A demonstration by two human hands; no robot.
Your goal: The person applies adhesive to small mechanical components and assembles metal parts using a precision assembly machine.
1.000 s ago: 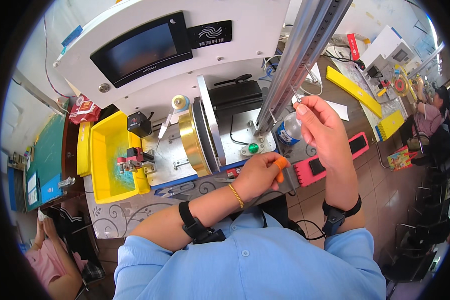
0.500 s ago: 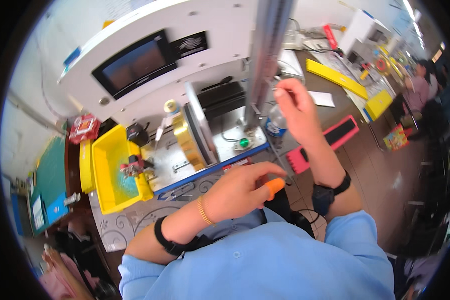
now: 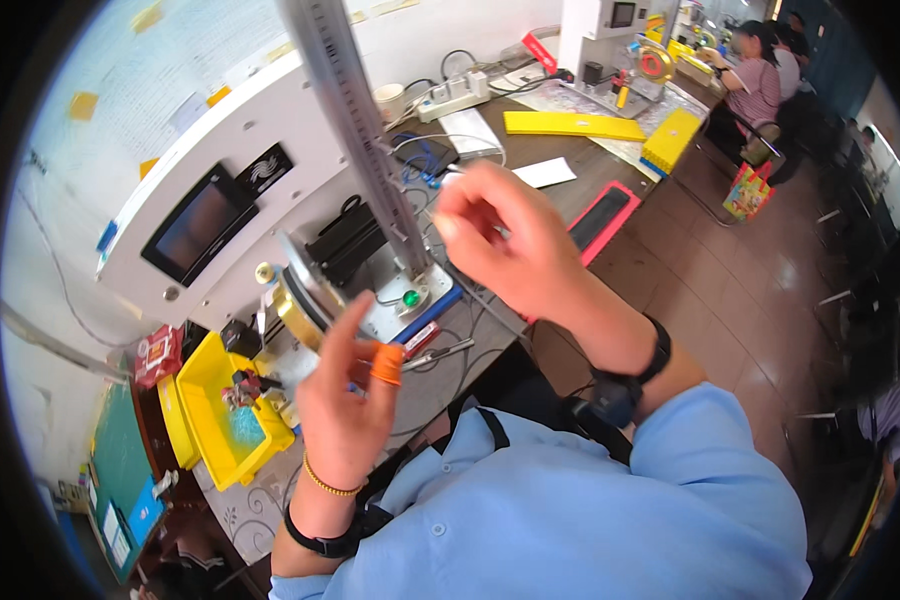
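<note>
My right hand [image 3: 515, 245] is raised beside the upright metal column [image 3: 355, 120], its fingers pinched together. Whatever lies between those fingertips is too small and blurred to make out. Lower and to the left, my left hand [image 3: 345, 405] has its index finger stretched out and its thumb apart, with nothing seen in it. An orange finger cot [image 3: 386, 364] covers its thumb. Just beyond that hand sits a white bench machine [image 3: 300, 130] with a dark screen [image 3: 199, 222], a gold-edged wheel [image 3: 295, 310] and a green button [image 3: 410, 298].
A yellow bin [image 3: 232, 465] with bluish bits stands left of the machine. Right of the column are a pink-edged black tray [image 3: 602, 222], a white power strip [image 3: 452, 98] and a long yellow bar [image 3: 573, 125]. A seated person [image 3: 755, 90] works at the far right.
My view has swung to the right. The left hand has turned upward with its index finger pointing at the machine; the right hand stays raised and pinched near the column.
</note>
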